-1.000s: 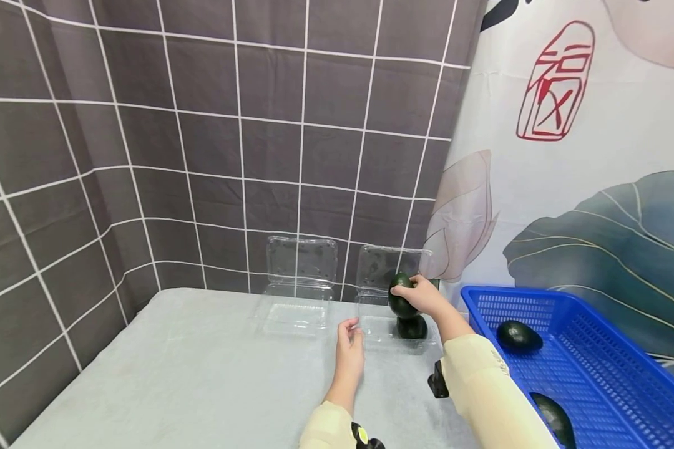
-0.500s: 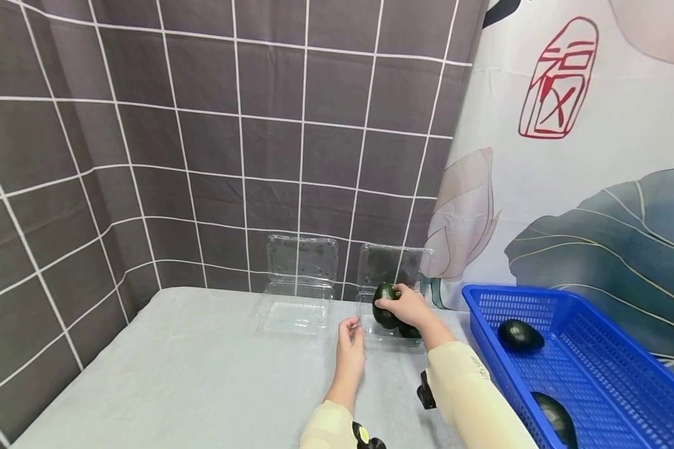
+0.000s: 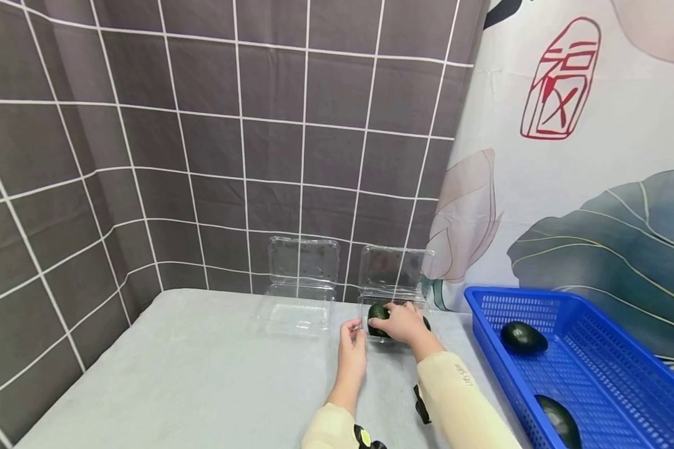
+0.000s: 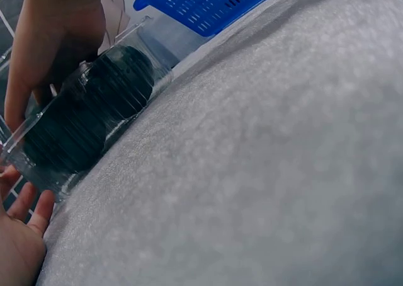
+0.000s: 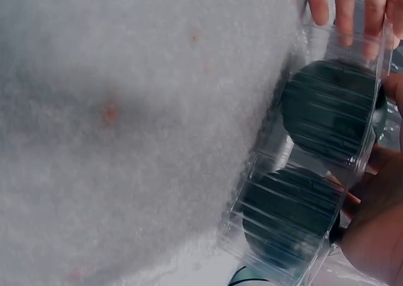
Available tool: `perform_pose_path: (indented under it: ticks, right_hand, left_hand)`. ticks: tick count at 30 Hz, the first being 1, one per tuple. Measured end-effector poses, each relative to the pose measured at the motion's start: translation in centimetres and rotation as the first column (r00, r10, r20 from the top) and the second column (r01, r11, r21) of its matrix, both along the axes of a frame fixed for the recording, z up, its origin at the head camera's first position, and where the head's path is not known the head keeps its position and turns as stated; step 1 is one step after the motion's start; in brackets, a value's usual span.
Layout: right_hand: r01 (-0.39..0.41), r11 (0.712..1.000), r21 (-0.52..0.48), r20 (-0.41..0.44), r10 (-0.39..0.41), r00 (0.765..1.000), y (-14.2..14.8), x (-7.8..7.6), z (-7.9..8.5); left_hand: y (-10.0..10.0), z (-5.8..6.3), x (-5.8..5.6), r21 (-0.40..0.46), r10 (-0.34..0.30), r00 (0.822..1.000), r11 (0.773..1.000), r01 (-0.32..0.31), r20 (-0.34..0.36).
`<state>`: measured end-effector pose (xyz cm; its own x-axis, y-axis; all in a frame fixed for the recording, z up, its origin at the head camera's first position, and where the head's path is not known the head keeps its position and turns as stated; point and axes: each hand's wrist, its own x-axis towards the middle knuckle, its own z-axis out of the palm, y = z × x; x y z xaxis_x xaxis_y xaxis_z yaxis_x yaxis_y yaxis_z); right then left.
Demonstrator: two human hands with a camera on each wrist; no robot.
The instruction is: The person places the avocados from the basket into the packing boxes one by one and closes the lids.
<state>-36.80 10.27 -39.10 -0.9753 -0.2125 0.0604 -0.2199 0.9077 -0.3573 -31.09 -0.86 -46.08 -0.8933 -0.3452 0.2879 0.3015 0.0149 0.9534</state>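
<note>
My right hand (image 3: 405, 325) grips a dark green avocado (image 3: 377, 312), thumb on its left side, down in the left part of a clear plastic clamshell box (image 3: 396, 265). Beside it in the same box sits a second avocado (image 5: 289, 218), mostly covered by the hand in the head view. Both show through the ribbed wall in the right wrist view. At the box's left end is my left hand (image 3: 351, 357); its fairly straight fingers (image 5: 345, 12) touch the clear wall. The box's lid stands raised against the backdrop.
Another clear clamshell box (image 3: 296, 315), lid up, stands to the left. A blue plastic basket (image 3: 590, 374) at the right holds an avocado (image 3: 523, 337) and, nearer, another avocado (image 3: 558, 421). Behind the grey-covered table (image 3: 202, 374) hangs a dark grid-patterned curtain (image 3: 269, 149).
My right hand has moved left and down, carrying the avocado from above the other one into the box's left part. The left hand has stayed at the box's left end.
</note>
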Motion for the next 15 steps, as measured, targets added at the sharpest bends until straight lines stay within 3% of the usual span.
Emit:
perform_pose_path:
  ticks: [8, 15]
  right_hand:
    - [0.026, 0.999, 0.018, -0.029, -0.026, 0.999, -0.64, 0.07, -0.28]
    - [0.013, 0.999, 0.052, -0.034, -0.011, 0.999, -0.76, 0.18, -0.63]
  left_hand:
    - [0.02, 0.06, 0.12, -0.004, -0.001, 1.0, 1.0, 0.001, -0.026]
    - [-0.07, 0.09, 0.29, 0.004, -0.013, 1.0, 1.0, 0.013, 0.006]
